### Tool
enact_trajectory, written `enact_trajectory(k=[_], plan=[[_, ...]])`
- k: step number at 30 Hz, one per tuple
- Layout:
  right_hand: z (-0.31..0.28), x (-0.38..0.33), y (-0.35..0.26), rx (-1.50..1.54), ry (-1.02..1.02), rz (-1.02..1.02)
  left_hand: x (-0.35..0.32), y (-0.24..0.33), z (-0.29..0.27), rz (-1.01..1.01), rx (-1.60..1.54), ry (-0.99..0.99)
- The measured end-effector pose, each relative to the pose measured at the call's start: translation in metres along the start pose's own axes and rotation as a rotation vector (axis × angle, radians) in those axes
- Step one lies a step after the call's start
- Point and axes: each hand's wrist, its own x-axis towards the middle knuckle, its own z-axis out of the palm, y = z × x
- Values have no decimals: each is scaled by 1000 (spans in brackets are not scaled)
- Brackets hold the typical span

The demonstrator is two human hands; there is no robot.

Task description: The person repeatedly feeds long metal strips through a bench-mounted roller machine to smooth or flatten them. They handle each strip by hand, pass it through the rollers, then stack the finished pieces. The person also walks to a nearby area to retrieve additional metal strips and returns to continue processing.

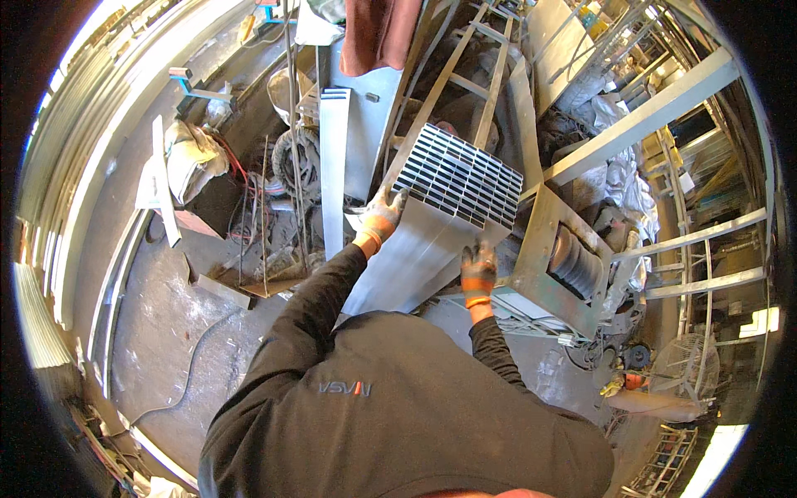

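Dark sweatshirt point(440, 402) is closest, on the near side of the tube bundle point(436, 226), hiding its lower end. Right hand point(479, 274), gloved, is by the bundle's near face, toward its right edge; can't tell from here if it grips or just rests. Left hand point(382, 219), also gloved, is at the bundle's left edge, just below the cut ends; can't confirm a clench. Bundle sits between both hands: gray rectangular metal tubes packed in rows. I'd call it heavy and stiff, smooth faces likely slick, thin walls easy to dent, cut rims probably sharp. Best hold: opposite outer edges, below the rims. Open ends face up toward the wearer's head; long axis runs from there down and back toward the sweatshirt, veering left. Right of the bundle, ribbed coil point(574, 262); beyond the bundle, ladder-like frame point(471, 85).
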Motion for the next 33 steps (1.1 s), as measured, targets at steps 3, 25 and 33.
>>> enact_trajectory(k=[3,25,33], plan=[[-36,13,-57,-307,133,-283,2,-6,3,11,103,29],[-51,-46,-94,-136,147,-291,199,-23,-143,271,886,77],[-84,-146,-112,-154,13,-122,322,-59,-170,455,994,-61]])
